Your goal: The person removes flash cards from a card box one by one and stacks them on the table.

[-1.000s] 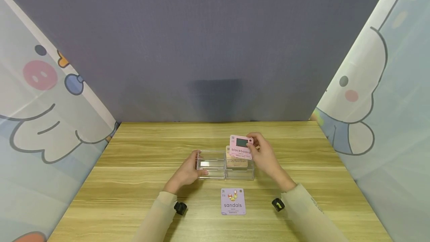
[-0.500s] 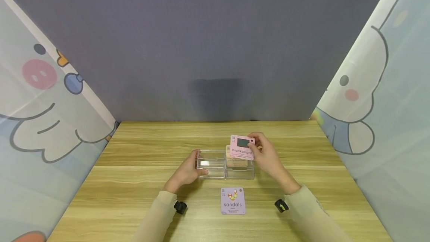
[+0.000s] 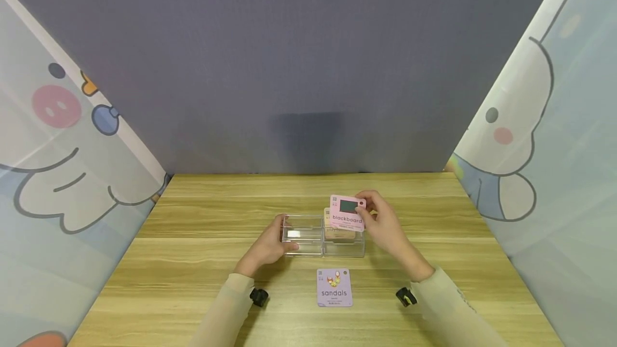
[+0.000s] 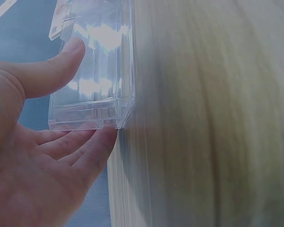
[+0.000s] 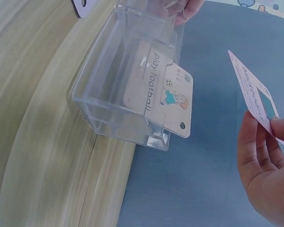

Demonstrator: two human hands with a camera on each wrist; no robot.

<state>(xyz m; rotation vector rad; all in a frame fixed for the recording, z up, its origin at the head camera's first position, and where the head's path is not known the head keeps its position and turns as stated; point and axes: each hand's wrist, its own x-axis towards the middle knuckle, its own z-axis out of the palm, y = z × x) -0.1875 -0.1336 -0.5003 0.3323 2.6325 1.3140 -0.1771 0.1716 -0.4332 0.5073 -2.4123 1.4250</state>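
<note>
A clear plastic card holder [image 3: 302,250] with two side-by-side sections stands on the table. My left hand [image 3: 266,245] grips its left end, the thumb over the front and the fingers against the end wall in the left wrist view. In the right section a cream "play football" card [image 5: 173,97] stands upright, its top sticking out. My right hand [image 3: 384,227] pinches a pink "blackboard" card [image 3: 346,219] by its right edge. In the right wrist view this card is apart from the holder; from the head it overlaps the cream card.
A purple "sandals" card [image 3: 335,298] lies flat on the wooden table [image 3: 217,197] in front of the holder. A dark grey panel [image 3: 308,68] rises behind the table, and cartoon-printed curtains [image 3: 573,175] hang at both sides.
My right hand has shifted slightly to the right with the pink card, which now sits a touch lower. The left hand and the holder have stayed put.
</note>
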